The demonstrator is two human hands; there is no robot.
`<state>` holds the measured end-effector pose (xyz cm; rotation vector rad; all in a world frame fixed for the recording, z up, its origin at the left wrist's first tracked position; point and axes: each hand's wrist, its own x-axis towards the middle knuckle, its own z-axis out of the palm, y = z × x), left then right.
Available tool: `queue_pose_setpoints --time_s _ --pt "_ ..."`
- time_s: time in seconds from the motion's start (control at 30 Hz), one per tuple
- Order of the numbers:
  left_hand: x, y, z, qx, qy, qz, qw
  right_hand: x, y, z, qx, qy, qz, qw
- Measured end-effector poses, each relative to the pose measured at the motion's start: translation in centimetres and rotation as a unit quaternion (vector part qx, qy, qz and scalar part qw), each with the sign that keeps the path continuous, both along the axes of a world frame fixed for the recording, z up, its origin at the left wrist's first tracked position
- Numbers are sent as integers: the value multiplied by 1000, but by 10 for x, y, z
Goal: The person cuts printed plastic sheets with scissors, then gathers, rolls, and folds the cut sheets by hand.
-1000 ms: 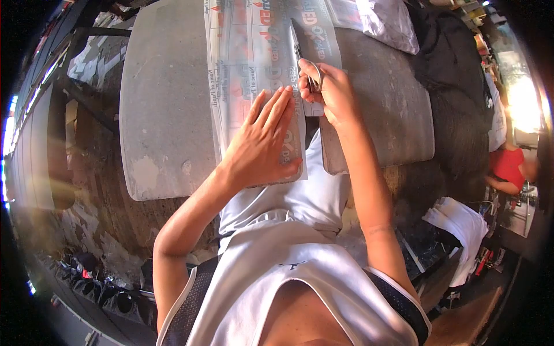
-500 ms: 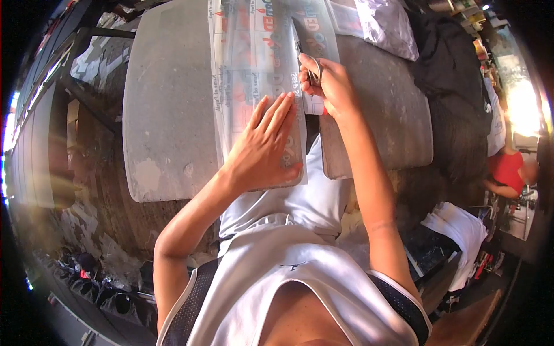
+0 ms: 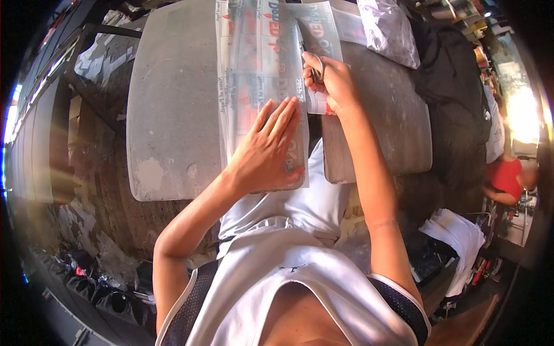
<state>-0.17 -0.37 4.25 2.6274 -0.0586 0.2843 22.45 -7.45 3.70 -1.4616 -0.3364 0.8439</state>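
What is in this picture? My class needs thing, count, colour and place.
Printed translucent plastic sheets: count unclear, red and grey-blue print, top centre
Looped metal scissors: one pair, silver and dark, at the sheets
Flat board: one or two (middle covered), grey, under the sheets
Crumpled shiny bundle: one, white, top right
Large loose cloth: one, black, right
Draped cloth: one, white, lower right
Person in red: one, right edge
Small clutter: count unclear, dark, lower left
Sleeveless top: one, white with black mesh sides, on the wearer
Left hand: one, bare, flat on the sheets
Right hand: one, bare, gripping the scissors
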Motion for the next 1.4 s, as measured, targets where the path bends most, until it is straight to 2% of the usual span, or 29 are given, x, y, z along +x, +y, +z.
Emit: queue_pose_setpoints --time_s 1.4 --pt "0 0 0 12 -10 2 1000 22 26 -4 4 -7 -3 1000"
